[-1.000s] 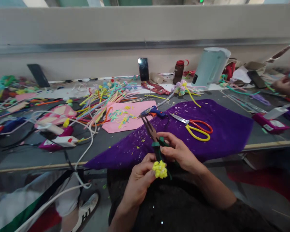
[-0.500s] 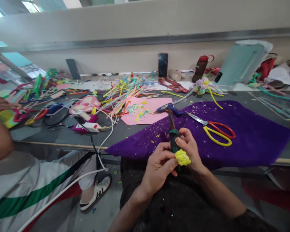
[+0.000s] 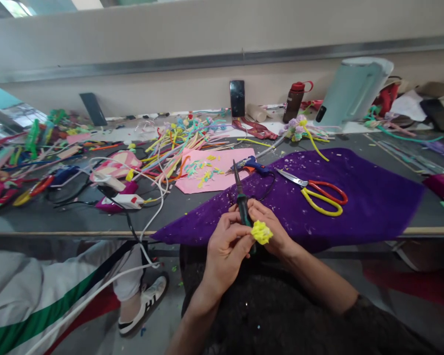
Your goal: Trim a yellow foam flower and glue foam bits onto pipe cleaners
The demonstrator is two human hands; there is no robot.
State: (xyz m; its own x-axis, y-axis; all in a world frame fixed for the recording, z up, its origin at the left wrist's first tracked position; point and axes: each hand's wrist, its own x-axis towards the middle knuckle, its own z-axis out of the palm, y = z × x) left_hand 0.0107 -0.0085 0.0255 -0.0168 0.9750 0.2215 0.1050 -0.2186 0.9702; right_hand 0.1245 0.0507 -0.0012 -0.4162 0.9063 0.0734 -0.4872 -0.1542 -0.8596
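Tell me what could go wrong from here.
First, the left hand holds the yellow fuzzy cluster close to the handles of the long-nose pliers in the right hand, so a finger might get pinched. Second, the scissors lie on the purple cloth, which overhangs the near edge of the table; a tug could drag them off. Third, the white cable hangs over that edge near another person's leg and might get snagged.

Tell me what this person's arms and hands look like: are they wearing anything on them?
Both are ordinary human hands: the left hand and right hand show no gloves, and no wires run to them. The forearms are bare where visible. A dark sleeve covers the right arm around the elbow; the left sleeve is out of view.
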